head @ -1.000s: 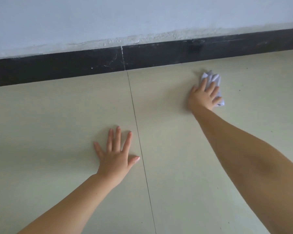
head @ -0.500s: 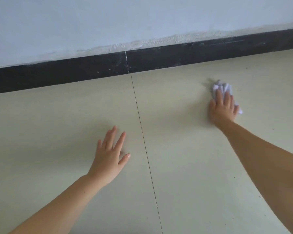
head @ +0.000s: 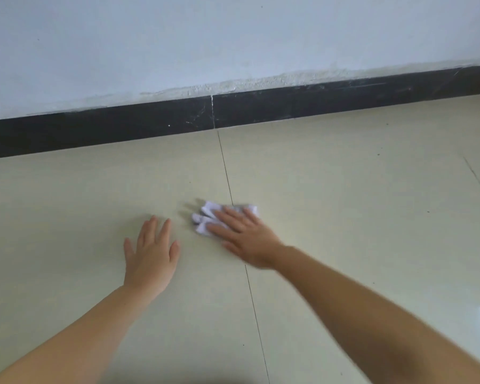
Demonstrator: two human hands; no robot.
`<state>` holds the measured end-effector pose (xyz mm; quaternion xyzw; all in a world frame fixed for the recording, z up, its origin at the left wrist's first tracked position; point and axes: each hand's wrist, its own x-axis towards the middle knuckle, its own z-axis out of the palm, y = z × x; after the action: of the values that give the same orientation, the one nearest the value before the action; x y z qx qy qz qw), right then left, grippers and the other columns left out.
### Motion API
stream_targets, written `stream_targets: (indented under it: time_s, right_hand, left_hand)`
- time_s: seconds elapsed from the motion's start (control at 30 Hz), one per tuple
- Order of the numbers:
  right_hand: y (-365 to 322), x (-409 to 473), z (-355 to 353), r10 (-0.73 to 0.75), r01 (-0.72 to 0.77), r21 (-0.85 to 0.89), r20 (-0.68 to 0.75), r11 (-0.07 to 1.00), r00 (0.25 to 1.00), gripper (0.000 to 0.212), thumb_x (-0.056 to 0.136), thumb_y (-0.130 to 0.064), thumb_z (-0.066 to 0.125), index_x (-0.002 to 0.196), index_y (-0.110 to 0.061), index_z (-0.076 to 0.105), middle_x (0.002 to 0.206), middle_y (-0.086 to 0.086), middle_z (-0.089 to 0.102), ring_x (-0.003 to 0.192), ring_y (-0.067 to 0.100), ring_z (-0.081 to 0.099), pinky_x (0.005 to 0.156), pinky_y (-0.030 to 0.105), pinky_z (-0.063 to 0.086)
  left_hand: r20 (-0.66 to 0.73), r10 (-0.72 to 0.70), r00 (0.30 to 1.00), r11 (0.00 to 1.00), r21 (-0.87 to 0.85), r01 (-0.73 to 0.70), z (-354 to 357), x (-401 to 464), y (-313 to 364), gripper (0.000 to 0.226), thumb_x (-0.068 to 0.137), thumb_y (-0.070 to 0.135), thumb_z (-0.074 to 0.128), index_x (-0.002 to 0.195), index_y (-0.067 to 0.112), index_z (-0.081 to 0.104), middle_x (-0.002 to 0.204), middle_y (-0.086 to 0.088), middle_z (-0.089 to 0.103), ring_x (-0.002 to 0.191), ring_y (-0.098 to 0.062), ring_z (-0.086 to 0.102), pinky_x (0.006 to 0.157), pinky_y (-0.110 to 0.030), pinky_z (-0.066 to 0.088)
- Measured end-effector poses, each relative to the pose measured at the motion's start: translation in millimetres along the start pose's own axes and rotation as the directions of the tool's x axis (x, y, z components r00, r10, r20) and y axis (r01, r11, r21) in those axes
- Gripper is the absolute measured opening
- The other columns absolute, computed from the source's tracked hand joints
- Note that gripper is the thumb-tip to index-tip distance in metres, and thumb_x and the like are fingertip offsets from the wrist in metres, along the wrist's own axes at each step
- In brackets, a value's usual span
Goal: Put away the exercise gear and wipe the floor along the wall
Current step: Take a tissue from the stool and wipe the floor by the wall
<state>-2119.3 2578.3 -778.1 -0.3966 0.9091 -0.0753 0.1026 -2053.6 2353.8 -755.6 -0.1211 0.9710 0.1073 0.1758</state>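
A crumpled white cloth lies on the pale tiled floor, across the tile joint near the middle of the view. My right hand presses flat on it with straight fingers that point left; most of the cloth is hidden under the palm. My left hand rests flat on the floor just to the left of the cloth, fingers spread toward the wall, holding nothing. No exercise gear is in view.
A black skirting board runs along the foot of the white wall beyond the hands. A thin tile joint runs from the skirting toward me. Small dark specks dot the floor on the right.
My right hand has swept the cloth from the right, near the wall, leftward and toward me across the tile joint. My left hand has stayed planted on the floor.
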Motion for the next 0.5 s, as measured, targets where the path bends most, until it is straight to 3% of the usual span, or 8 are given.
stream_targets:
  time_s: [0.07,0.13,0.2,0.23,0.3,0.33,0.37,0.5]
  right_hand:
    - [65.6,-31.6,-3.7,0.083,-0.085,-0.069,-0.031,0.994,0.996,0.048,0.1,-0.036,0.018,0.145,-0.024,0.029,0.146,0.011,0.043,0.136,0.025,0.035,0.104,0.049,0.036]
    - [127.3,-73.4,-11.3,0.449,-0.452,-0.001,-0.122,0.892,0.885,0.059,0.09,-0.037,0.022,0.148,-0.029,0.02,0.154,0.013,0.028,0.14,0.025,0.025,0.1,0.054,0.038]
    - [165.1,-112.6,-26.4,0.848,-0.821,0.213,-0.152,0.529,0.507,0.073,0.079,-0.046,0.012,0.149,-0.028,0.023,0.158,0.011,0.014,0.145,0.025,0.016,0.108,0.054,0.028]
    - [171.3,-123.1,-33.8,0.948,-0.896,0.312,-0.077,0.316,0.308,0.073,0.08,-0.048,0.01,0.149,-0.029,0.022,0.159,0.009,0.01,0.146,0.024,0.011,0.112,0.053,0.019]
    - [161.3,-113.6,-38.4,0.995,-0.928,0.369,0.065,0.052,0.082,0.059,0.093,-0.042,0.019,0.15,-0.03,0.015,0.16,0.008,0.004,0.147,0.024,0.002,0.115,0.05,0.006]
    - [146.2,-97.0,-33.0,0.997,-0.937,0.348,0.053,0.042,0.064,0.057,0.096,-0.038,0.022,0.151,-0.029,0.014,0.16,0.009,0.003,0.147,0.025,0.001,0.115,0.05,0.004]
    - [125.5,-78.1,-25.0,0.993,-0.94,0.321,-0.01,0.112,0.115,0.057,0.095,-0.035,0.023,0.151,-0.028,0.016,0.16,0.01,0.005,0.147,0.026,0.004,0.114,0.051,0.007]
    - [-9.3,-6.0,15.6,0.753,-0.73,0.187,-0.191,0.658,0.63,0.059,0.081,-0.028,0.034,0.139,-0.023,0.046,0.151,0.014,0.034,0.139,0.029,0.033,0.104,0.05,0.028]
  left_hand:
    - [0.061,0.014,0.998,0.999,0.029,-0.016,0.4,-3.9,-4.0,0.055,0.1,0.039,0.027,0.15,0.024,0.01,0.159,-0.002,-0.002,0.146,-0.016,-0.002,0.114,-0.048,0.01]
    - [0.093,0.03,0.995,0.998,0.059,-0.036,0.9,-5.5,-4.8,0.058,0.099,0.042,0.025,0.151,0.026,0.003,0.159,-0.002,-0.008,0.146,-0.017,-0.007,0.115,-0.047,0.011]
    - [0.097,0.04,0.994,0.997,0.069,-0.047,2.1,-4.4,-5.1,0.061,0.098,0.044,0.026,0.15,0.026,0.0,0.159,-0.003,-0.01,0.146,-0.018,-0.008,0.114,-0.048,0.012]
    - [0.094,0.044,0.995,0.996,0.067,-0.05,2.0,-3.8,-5.4,0.061,0.098,0.045,0.027,0.15,0.026,0.001,0.159,-0.003,-0.009,0.146,-0.018,-0.007,0.113,-0.049,0.013]
    - [0.075,0.052,0.996,0.996,0.074,-0.057,1.7,-2.9,-6.8,0.061,0.098,0.045,0.028,0.15,0.027,0.004,0.159,-0.004,-0.006,0.146,-0.019,-0.005,0.112,-0.049,0.015]
    - [0.066,0.056,0.996,0.995,0.08,-0.061,2.3,-2.5,-7.9,0.06,0.098,0.045,0.029,0.15,0.027,0.006,0.159,-0.004,-0.005,0.146,-0.019,-0.003,0.112,-0.049,0.017]
    - [0.056,0.058,0.997,0.994,0.086,-0.062,2.9,-2.4,-9.2,0.059,0.098,0.043,0.029,0.15,0.027,0.008,0.159,-0.004,-0.003,0.146,-0.019,-0.001,0.111,-0.049,0.018]
    - [0.024,0.063,0.998,0.997,0.038,-0.064,1.1,-1.8,-10.8,0.051,0.099,0.032,0.031,0.149,0.026,0.021,0.159,-0.003,0.008,0.146,-0.018,0.009,0.109,-0.049,0.023]
